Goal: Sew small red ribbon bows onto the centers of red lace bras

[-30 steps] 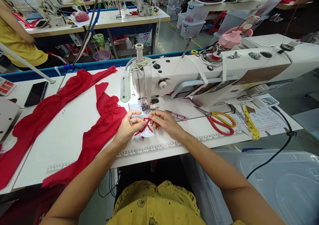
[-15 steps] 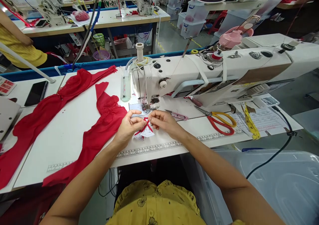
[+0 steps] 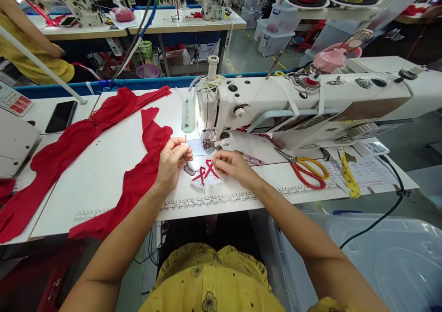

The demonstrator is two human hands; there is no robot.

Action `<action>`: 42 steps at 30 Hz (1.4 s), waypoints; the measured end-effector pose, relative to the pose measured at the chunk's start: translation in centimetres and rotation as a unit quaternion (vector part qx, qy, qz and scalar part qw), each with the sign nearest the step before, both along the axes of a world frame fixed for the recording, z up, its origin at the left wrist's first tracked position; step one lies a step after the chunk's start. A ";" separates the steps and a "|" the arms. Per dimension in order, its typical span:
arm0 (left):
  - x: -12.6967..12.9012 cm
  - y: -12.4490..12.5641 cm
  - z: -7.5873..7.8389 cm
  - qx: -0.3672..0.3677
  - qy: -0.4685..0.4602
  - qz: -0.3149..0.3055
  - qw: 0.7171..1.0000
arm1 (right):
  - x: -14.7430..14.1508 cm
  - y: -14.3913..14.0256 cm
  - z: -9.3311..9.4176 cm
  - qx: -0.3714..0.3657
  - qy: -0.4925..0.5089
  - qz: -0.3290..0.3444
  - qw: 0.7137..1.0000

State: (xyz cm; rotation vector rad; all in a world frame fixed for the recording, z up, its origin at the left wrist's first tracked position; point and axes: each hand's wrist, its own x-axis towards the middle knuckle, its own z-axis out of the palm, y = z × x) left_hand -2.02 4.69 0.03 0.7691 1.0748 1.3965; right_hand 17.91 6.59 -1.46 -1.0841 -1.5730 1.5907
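Small white printed pieces with crossed red ribbon (image 3: 210, 170) lie in front of the sewing machine's needle area (image 3: 207, 144), spread like a fan. My right hand (image 3: 230, 165) pinches the top edge of the right-hand piece. To their left, my left hand (image 3: 172, 162) is raised apart from them, thumb and fingers pressed together; what they hold, if anything, is too small to make out. Beside that hand lies red lace-trimmed fabric (image 3: 152, 141), which runs down over the table's front edge. A longer red garment piece (image 3: 79, 135) stretches across the table further left.
Right of my hands lie pink-handled snips (image 3: 253, 159), scissors (image 3: 307, 171) with red and yellow handles, and a yellow tape measure (image 3: 350, 178) on papers. A black phone (image 3: 61, 117) rests at the left. A clear plastic bin (image 3: 380, 238) stands below right. Another person's arm (image 3: 31, 24) shows at upper left.
My left hand has let go of the white ribboned piece and moved left. The pieces now show as two side by side. The whole view has shifted slightly.
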 end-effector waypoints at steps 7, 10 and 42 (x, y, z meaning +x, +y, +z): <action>-0.3 0.0 0.2 -0.004 -0.023 -0.003 1.000 | -0.6 -0.6 -0.3 0.162 -0.223 0.014 0.961; -0.4 0.0 0.3 -0.005 -0.023 -0.010 1.000 | -0.3 -0.7 -0.3 0.189 -0.263 0.010 0.946; -0.2 -0.4 0.8 -0.052 0.029 -0.041 0.997 | 9.8 5.8 0.5 0.160 -0.358 -0.201 0.897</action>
